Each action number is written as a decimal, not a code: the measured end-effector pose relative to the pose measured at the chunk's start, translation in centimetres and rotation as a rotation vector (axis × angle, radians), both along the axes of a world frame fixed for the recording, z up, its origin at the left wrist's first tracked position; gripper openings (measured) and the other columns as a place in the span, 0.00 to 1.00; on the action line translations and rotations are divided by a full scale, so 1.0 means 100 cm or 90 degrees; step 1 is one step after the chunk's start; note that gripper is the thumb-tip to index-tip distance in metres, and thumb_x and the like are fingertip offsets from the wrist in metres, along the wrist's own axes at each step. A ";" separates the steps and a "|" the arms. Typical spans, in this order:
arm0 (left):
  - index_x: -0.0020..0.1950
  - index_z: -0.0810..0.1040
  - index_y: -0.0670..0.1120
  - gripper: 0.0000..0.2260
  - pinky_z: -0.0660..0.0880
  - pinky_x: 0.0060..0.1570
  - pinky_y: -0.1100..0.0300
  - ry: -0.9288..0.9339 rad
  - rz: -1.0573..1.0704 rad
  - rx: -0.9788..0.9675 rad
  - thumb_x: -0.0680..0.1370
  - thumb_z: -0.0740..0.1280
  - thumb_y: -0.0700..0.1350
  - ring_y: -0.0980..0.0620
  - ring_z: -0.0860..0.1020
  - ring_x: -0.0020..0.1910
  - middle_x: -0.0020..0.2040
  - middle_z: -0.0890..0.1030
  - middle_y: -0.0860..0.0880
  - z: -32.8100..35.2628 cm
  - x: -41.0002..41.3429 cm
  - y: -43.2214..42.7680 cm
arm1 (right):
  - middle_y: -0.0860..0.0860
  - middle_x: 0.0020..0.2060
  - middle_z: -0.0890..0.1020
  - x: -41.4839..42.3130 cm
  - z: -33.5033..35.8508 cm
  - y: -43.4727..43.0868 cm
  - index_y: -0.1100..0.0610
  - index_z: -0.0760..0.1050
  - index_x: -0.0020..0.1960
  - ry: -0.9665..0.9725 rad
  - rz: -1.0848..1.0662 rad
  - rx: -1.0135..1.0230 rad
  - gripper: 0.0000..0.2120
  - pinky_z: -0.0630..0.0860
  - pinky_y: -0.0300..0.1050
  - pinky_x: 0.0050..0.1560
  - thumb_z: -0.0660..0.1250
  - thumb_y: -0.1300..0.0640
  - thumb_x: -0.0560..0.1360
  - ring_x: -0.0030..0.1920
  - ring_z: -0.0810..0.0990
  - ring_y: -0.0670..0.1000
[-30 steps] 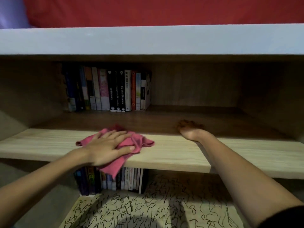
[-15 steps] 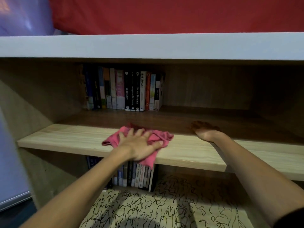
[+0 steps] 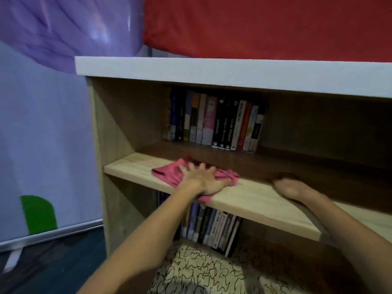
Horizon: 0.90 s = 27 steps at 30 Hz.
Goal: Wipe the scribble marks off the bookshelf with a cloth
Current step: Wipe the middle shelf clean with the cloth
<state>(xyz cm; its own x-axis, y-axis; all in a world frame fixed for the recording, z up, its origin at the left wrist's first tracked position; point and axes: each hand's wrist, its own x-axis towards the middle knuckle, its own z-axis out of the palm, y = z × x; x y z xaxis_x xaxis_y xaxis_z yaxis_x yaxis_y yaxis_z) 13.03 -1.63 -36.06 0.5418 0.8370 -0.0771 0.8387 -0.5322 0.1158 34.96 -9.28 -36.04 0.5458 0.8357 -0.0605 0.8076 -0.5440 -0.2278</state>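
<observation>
A pink cloth [image 3: 169, 172] lies on the middle shelf board [image 3: 254, 198] of the wooden bookshelf, one corner hanging over its front edge. My left hand [image 3: 201, 179] presses flat on the cloth with fingers spread. My right hand [image 3: 290, 187] rests on the same board further right, fingers reaching into the shadow. Black scribble marks [image 3: 201, 270] cover the lower shelf surface below the board.
A row of books [image 3: 216, 122] stands at the back of the middle shelf, another row of books [image 3: 210, 225] on the lower shelf. The white top board [image 3: 212, 71] overhangs above. The bookshelf's left side panel [image 3: 112, 134] borders a purple wall.
My view has swung left and back, so the bookshelf's left side now shows. My left hand still presses the cloth on the board, shifted slightly. My right hand stays on the board.
</observation>
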 end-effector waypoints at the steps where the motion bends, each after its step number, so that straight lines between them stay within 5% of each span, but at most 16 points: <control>1: 0.78 0.49 0.57 0.36 0.38 0.70 0.34 -0.012 -0.053 0.009 0.75 0.47 0.72 0.37 0.43 0.76 0.79 0.47 0.47 -0.003 0.003 -0.010 | 0.58 0.71 0.67 -0.016 0.000 0.011 0.60 0.68 0.70 0.001 0.039 0.003 0.20 0.61 0.47 0.68 0.49 0.52 0.84 0.71 0.65 0.58; 6: 0.77 0.51 0.62 0.32 0.40 0.73 0.43 -0.059 -0.138 0.064 0.75 0.48 0.72 0.52 0.45 0.77 0.79 0.49 0.56 -0.016 -0.069 0.002 | 0.57 0.74 0.62 -0.030 -0.008 0.038 0.56 0.61 0.75 0.005 0.057 0.049 0.22 0.58 0.49 0.72 0.49 0.51 0.84 0.73 0.61 0.57; 10: 0.76 0.55 0.60 0.59 0.44 0.74 0.46 -0.046 0.020 0.075 0.50 0.31 0.84 0.53 0.49 0.77 0.78 0.53 0.56 -0.009 -0.148 0.067 | 0.55 0.75 0.60 -0.027 -0.012 0.039 0.51 0.59 0.75 0.007 0.032 0.037 0.22 0.55 0.56 0.73 0.48 0.48 0.83 0.74 0.59 0.58; 15: 0.77 0.53 0.61 0.32 0.44 0.73 0.39 -0.032 0.115 0.064 0.76 0.45 0.71 0.44 0.50 0.77 0.79 0.52 0.53 -0.006 -0.136 0.091 | 0.55 0.75 0.60 -0.029 -0.011 0.043 0.52 0.60 0.74 -0.024 0.040 0.035 0.22 0.56 0.56 0.73 0.48 0.49 0.82 0.74 0.58 0.59; 18: 0.77 0.51 0.62 0.27 0.42 0.72 0.40 -0.045 -0.005 0.055 0.79 0.47 0.67 0.44 0.47 0.77 0.79 0.51 0.54 -0.010 -0.103 0.053 | 0.55 0.76 0.58 -0.034 -0.009 0.039 0.52 0.58 0.76 -0.013 0.038 0.034 0.22 0.54 0.56 0.74 0.48 0.49 0.83 0.75 0.56 0.58; 22: 0.76 0.49 0.64 0.25 0.40 0.74 0.45 -0.072 -0.167 0.079 0.79 0.47 0.66 0.52 0.46 0.77 0.78 0.49 0.58 -0.019 -0.095 0.023 | 0.54 0.77 0.54 -0.040 -0.007 0.034 0.52 0.55 0.77 -0.010 0.031 0.028 0.22 0.50 0.52 0.73 0.46 0.49 0.84 0.76 0.53 0.56; 27: 0.76 0.49 0.63 0.42 0.45 0.75 0.43 0.003 -0.090 0.042 0.66 0.33 0.78 0.50 0.49 0.77 0.79 0.51 0.55 -0.013 -0.130 0.110 | 0.52 0.78 0.52 -0.040 -0.008 0.036 0.49 0.53 0.77 -0.030 0.004 0.006 0.23 0.47 0.57 0.75 0.45 0.47 0.84 0.76 0.52 0.56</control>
